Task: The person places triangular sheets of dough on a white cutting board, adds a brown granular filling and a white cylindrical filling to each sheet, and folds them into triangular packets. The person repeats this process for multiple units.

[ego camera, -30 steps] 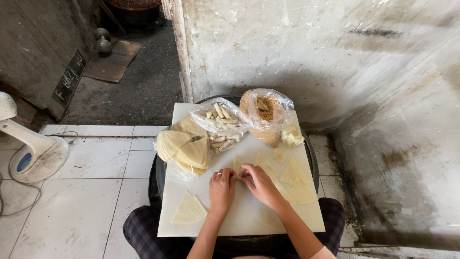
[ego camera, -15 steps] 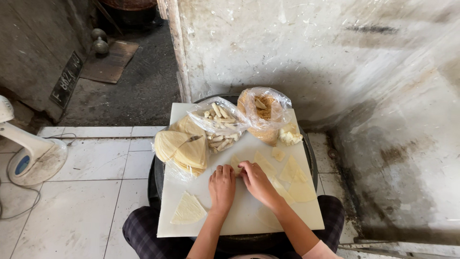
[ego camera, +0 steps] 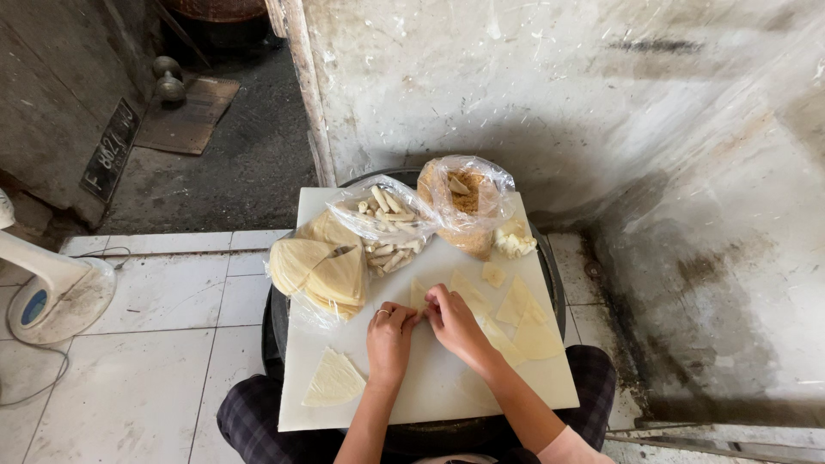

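Observation:
My left hand and my right hand meet over the middle of a white board on my lap. Together they pinch a small pale dough wrapper, mostly hidden under the fingers. A ring shows on my left hand. A folded triangular wrapper lies on the board near its left front corner. Several cut wrapper pieces lie right of my right hand.
A plastic-covered stack of round wrappers sits at the board's left. Behind are a bag of pale rolled sticks and a bag of brown filling. A dark round tray lies under the board. A white fan base stands on the tiled floor, left.
Both hands stay together at the board's middle, fingers shifting slightly on the wrapper. The view has tilted a little; nothing else has moved.

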